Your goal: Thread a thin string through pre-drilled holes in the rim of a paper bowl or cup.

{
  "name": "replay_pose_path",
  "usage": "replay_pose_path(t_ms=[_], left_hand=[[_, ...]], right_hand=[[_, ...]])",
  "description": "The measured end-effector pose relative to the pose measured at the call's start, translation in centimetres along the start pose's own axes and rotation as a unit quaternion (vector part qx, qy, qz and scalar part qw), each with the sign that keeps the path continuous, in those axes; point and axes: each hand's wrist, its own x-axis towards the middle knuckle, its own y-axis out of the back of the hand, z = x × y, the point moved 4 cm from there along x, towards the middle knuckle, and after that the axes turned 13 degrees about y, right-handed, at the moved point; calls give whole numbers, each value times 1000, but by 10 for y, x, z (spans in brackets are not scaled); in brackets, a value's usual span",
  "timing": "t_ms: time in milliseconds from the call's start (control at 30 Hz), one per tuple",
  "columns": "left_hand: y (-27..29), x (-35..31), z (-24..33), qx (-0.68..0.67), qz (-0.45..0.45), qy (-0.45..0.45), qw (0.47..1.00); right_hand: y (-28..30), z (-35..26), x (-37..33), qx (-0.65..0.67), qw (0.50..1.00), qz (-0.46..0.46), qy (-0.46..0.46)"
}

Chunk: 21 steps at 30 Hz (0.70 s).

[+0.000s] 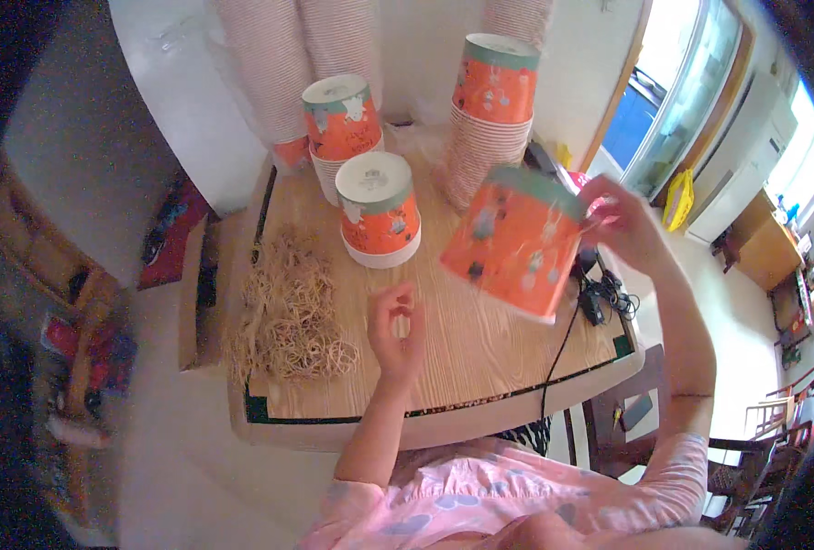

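My right hand [622, 225] grips the edge of an upside-down orange paper bucket [517, 243] with a green band, tilted above the table's right side. My left hand [396, 332] is over the table's near middle, fingers curled toward the thumb; anything pinched there is too small to make out. Just beyond it, another orange paper bucket [379, 225] stands upside down, its pale bottom up. Left of that hand lies a loose heap of tan cords [292, 316]. Behind are two stacks of nested upside-down buckets, a short left stack [343, 124] and a taller right stack [491, 110].
The wooden table [467, 353] has a pale rim. Tall wrapped columns of nested buckets [265, 69] rise against the wall. A black cable with an adapter [593, 302] lies at the right edge. A dark chair [618, 412] stands at the near right, an open carton [203, 298] beyond the left edge.
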Motion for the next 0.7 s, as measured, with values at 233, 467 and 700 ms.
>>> replay_pose_path(t_ms=[233, 467, 700], left_hand=[[-56, -22, -97, 106, -85, 40, 990], [-68, -41, -105, 223, -167, -14, 960], [-66, -47, -111, 240, -223, 21, 944]], right_hand=[[84, -44, 102, -384, 859, 223, 253], [107, -2, 194, -476, 822, 219, 224], [97, 46, 242, -496, 816, 199, 219]])
